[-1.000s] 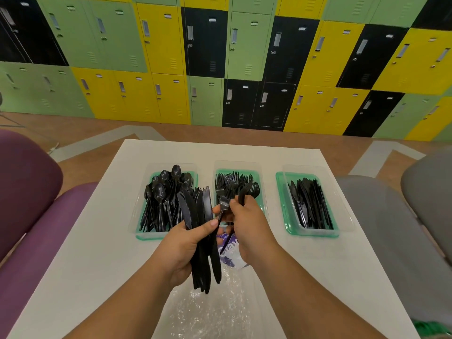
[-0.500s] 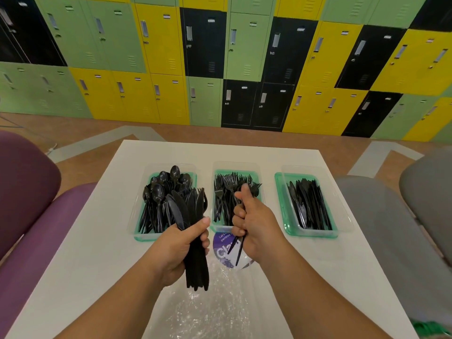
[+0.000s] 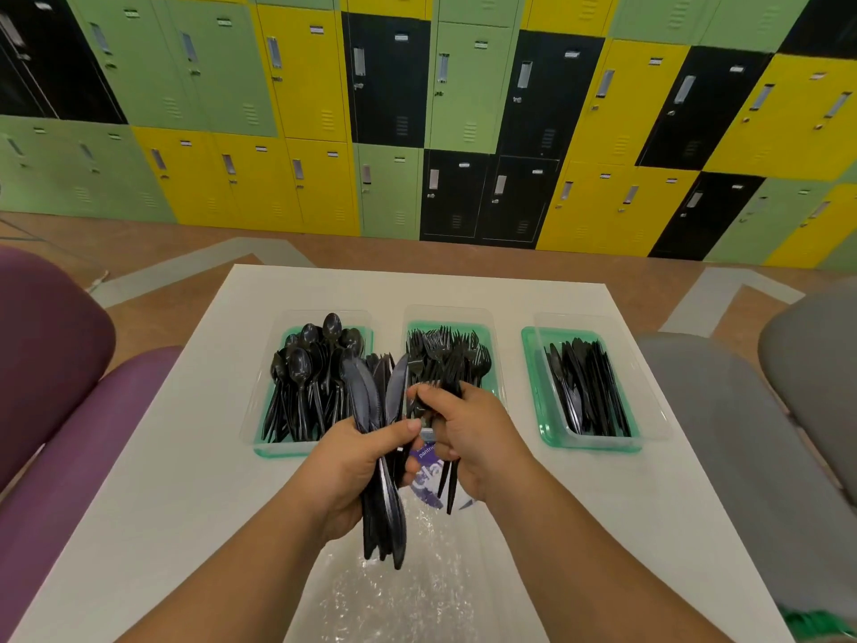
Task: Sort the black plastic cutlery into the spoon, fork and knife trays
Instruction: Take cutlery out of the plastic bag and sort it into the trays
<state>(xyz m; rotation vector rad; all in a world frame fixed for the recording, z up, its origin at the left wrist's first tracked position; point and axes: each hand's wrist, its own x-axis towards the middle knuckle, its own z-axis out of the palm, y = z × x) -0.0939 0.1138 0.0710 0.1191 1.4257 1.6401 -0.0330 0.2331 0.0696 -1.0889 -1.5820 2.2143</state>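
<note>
Left hand grips glossy flat knives; right hand clutches slender black handles

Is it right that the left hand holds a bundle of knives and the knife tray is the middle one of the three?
Not quite. The left hand does hold the knives, but the knife tray is the right one of the three. The middle one is the fork tray. The head view shows this.
</note>
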